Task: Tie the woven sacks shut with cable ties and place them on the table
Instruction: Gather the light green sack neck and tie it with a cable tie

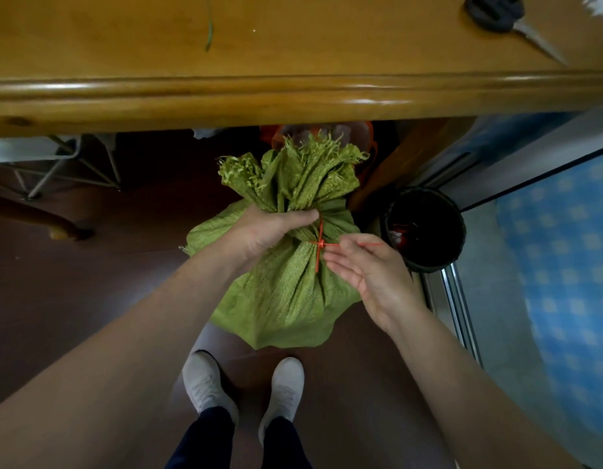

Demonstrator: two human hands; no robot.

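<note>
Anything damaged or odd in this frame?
Only the green sack: its mouth above the gathered neck is frayed into loose strands. The red cable tie sits at the neck with its tail sticking out sideways, untrimmed. Nothing spilled.

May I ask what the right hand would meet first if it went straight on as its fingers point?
The right hand would likely meet the red cable tie on the green sack.
</note>
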